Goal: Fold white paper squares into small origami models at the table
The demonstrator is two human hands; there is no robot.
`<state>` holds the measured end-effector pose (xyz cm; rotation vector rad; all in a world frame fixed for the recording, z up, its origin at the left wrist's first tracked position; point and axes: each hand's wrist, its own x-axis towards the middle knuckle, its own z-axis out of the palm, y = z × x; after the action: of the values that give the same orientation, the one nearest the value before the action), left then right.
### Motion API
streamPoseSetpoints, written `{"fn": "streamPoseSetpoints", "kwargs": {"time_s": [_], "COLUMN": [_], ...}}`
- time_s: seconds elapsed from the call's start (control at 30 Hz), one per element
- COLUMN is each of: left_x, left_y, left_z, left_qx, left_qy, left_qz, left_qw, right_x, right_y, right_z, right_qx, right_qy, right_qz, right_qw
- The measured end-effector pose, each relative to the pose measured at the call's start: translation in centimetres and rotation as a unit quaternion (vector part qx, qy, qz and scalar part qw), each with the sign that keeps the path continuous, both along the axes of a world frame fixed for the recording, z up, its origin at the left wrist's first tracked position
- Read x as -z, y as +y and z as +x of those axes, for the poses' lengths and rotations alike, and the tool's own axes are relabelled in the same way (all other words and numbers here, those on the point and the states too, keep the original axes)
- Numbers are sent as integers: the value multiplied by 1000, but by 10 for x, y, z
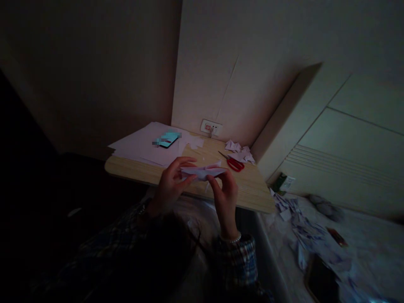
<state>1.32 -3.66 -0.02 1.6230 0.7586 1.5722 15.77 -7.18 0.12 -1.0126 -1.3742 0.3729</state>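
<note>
Above the front edge of a small wooden table (252, 191), a folded piece of white paper (202, 172) is held level between both hands. My left hand (170, 181) pinches its left end, thumb below and fingers behind. At the other end, my right hand (224, 191) grips the paper between thumb and fingers. Beyond the right hand lie red-handled scissors (235, 164), their blades pointing back and left. Several folded paper pieces (241, 151) are grouped behind the scissors.
Large white sheets (135, 145) cover the table's left side, with a lit phone (169, 139) on them. A wall socket (211, 127) sits behind. To the right, a bed (372, 252) holds crumpled paper or cloth and a dark tablet-like object (322, 280).
</note>
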Motion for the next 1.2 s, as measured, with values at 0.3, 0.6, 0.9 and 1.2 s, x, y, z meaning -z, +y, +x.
{"fn": "streamPoseSetpoints", "kwargs": {"time_s": [0.3,0.6,0.9,1.2], "left_x": [3,3,9,4], "left_y": [3,9,8,0], "left_z": [3,1,2,2], "left_qx": [156,36,-36,-32], "left_qy": [35,76,153,185], "left_qz": [-101,-65,31,119], "left_qw": [982,994,987,975], "right_x": [-4,1,-1,-2], "right_y": [-4,2,-1,-2], "right_z": [3,4,3,0], "right_qx": [72,114,162,110], "right_qy": [-150,-138,-150,-172], "right_qz": [60,73,91,90], "right_qw": [984,981,971,975]}}
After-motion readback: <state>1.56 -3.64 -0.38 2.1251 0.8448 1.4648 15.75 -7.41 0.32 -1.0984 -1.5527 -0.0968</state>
